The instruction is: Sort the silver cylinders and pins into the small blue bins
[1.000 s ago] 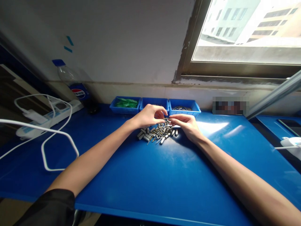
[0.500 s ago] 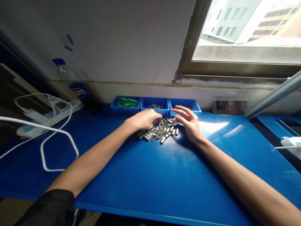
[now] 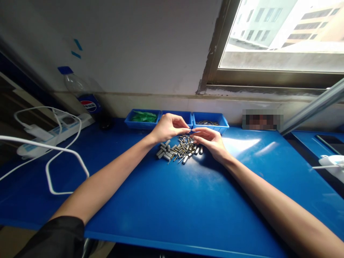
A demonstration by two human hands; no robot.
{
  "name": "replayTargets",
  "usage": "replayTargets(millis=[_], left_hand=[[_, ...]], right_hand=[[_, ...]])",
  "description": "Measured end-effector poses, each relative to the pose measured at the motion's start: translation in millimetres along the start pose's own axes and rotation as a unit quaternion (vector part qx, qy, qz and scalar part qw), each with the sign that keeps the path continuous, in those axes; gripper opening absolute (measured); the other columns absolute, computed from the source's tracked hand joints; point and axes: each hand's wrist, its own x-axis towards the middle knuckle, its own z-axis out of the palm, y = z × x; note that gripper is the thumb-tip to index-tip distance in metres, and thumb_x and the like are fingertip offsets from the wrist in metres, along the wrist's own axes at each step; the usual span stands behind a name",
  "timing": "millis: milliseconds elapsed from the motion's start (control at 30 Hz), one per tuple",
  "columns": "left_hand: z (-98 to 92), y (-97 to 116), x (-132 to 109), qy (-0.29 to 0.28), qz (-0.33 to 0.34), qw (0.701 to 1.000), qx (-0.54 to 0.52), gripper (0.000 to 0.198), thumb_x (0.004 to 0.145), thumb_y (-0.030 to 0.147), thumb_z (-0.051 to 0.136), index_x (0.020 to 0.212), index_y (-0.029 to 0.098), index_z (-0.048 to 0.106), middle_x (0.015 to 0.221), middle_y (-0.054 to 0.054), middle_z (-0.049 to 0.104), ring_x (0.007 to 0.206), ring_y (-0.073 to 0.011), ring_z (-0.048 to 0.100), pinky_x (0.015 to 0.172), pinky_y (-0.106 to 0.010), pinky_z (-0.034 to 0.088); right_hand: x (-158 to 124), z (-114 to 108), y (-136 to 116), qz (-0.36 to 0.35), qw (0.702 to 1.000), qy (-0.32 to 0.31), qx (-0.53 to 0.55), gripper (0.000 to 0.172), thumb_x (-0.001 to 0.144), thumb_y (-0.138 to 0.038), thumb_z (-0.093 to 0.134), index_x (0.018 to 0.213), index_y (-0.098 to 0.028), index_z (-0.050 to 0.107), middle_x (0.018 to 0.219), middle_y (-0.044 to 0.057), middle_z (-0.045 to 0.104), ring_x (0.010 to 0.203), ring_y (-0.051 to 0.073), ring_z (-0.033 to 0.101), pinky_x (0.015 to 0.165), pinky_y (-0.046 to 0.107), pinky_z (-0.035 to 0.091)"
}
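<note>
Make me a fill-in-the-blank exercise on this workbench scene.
The leftmost bin holds ____ parts.
The left hand and right hand meet above a pile of small metal parts on the ____ table.
The cable looping at the table's left is ____.
Missing: green; blue; white.

— What do we have on the blue table?
— We see a heap of small metal parts just below where our left hand and right hand pinch. Three blue bins sit just beyond, with a power strip, cable and bottle well left.
</note>
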Motion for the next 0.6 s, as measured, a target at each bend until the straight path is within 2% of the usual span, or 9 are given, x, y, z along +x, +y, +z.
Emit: replayTargets(millis=[100,233,333,400,500,600], left_hand=[[4.3,-7,0,-0.008,-0.017,1.000,-0.020,0.032,0.073,0.039,0.089,0.084,0.010,0.081,0.081,-0.012,0.081,0.075,-0.0227,0.078,0.073,-0.031,0.063],[11.2,-14,0,-0.015,-0.004,1.000,0.021,0.027,0.078,0.038,0.085,0.083,0.012,0.081,0.082,-0.010,0.081,0.075,-0.0213,0.078,0.072,-0.030,0.062],[13.8,-18,-1,-0.024,0.027,0.996,0.078,0.021,0.087,0.034,0.078,0.091,0.014,0.082,0.091,-0.008,0.083,0.083,-0.0209,0.079,0.079,-0.029,0.062],[13.3,-21,-1,-0.031,0.055,0.988,0.140,0.021,0.093,0.031,0.071,0.102,0.015,0.082,0.101,-0.008,0.083,0.093,-0.0220,0.079,0.088,-0.031,0.062],[10.7,-29,-1,-0.094,0.109,0.963,0.228,0.028,0.098,0.022,0.063,0.121,0.017,0.079,0.125,-0.009,0.078,0.117,-0.0241,0.075,0.105,-0.034,0.057],[8.9,-35,0,-0.166,0.139,0.932,0.290,0.034,0.099,0.012,0.057,0.126,0.018,0.077,0.133,-0.009,0.075,0.124,-0.0234,0.071,0.109,-0.033,0.054]], right_hand=[[2,-3,4,0.012,1.000,0.016,0.020,0.033,0.077,-0.039,0.090,0.106,-0.026,0.082,0.100,0.005,0.083,0.081,0.021,0.076,0.082,0.038,0.062],[6,-8,11,0.016,0.998,0.039,0.047,0.030,0.075,-0.038,0.092,0.100,-0.024,0.084,0.089,0.003,0.082,0.077,0.020,0.074,0.082,0.038,0.061],[7,-9,13,0.010,0.997,0.062,0.054,0.029,0.073,-0.038,0.093,0.096,-0.023,0.084,0.087,0.003,0.082,0.077,0.020,0.074,0.083,0.039,0.060],[8,-8,13,-0.009,0.993,0.103,0.054,0.028,0.073,-0.038,0.093,0.095,-0.024,0.083,0.089,0.004,0.082,0.079,0.022,0.075,0.085,0.041,0.061],[9,-6,14,-0.055,0.984,0.164,0.035,0.029,0.077,-0.039,0.090,0.101,-0.025,0.082,0.099,0.005,0.082,0.087,0.025,0.078,0.090,0.044,0.061],[8,-6,15,-0.086,0.982,0.169,0.009,0.039,0.080,-0.042,0.087,0.114,-0.026,0.078,0.115,0.008,0.081,0.094,0.026,0.078,0.091,0.047,0.061]])
